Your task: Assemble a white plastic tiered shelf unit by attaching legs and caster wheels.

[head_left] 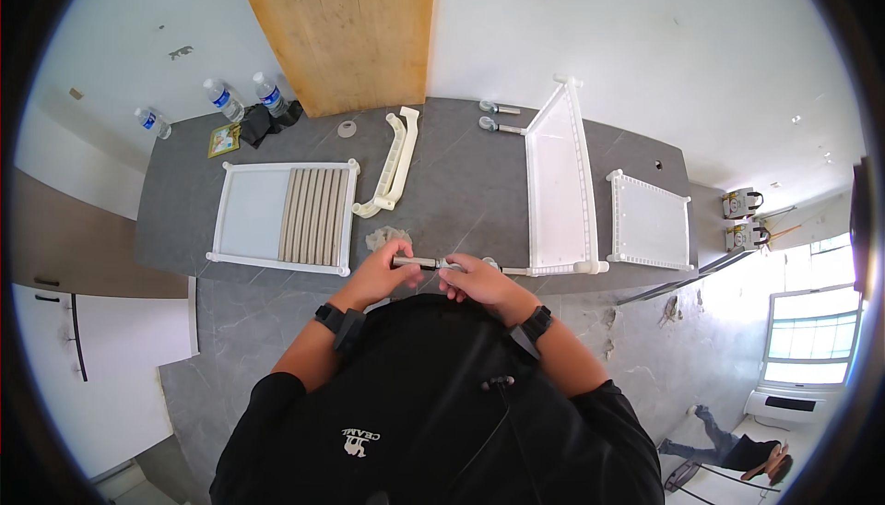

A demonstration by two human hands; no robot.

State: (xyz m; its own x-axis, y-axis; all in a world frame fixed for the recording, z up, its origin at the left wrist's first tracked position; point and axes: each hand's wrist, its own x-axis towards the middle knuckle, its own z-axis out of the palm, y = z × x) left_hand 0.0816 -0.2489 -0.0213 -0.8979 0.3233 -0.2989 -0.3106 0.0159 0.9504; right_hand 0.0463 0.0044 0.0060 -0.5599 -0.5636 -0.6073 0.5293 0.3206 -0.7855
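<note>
Near the counter's front edge, a short metal tube (422, 262) lies level between my two hands. My left hand (376, 274) is closed around its left end. With bent fingers, my right hand (481, 281) grips the other end, where a small wheel-like fitting partly shows; the fingers hide most of it. Just right of that hand, a similar caster piece (491, 263) rests by the lower corner of a white shelf frame (560, 182) that stands on its side. A crumpled clear plastic bag (387, 237) lies just beyond my left hand.
Left on the grey counter (452, 173) is a white shelf tray (249, 214) bearing several metal tubes (315, 216). Cream curved plastic parts (396, 164), two casters on short tubes (499, 124) and another white shelf (651, 221) lie around. Bottles (223, 99) and a wooden board (346, 30) stand behind.
</note>
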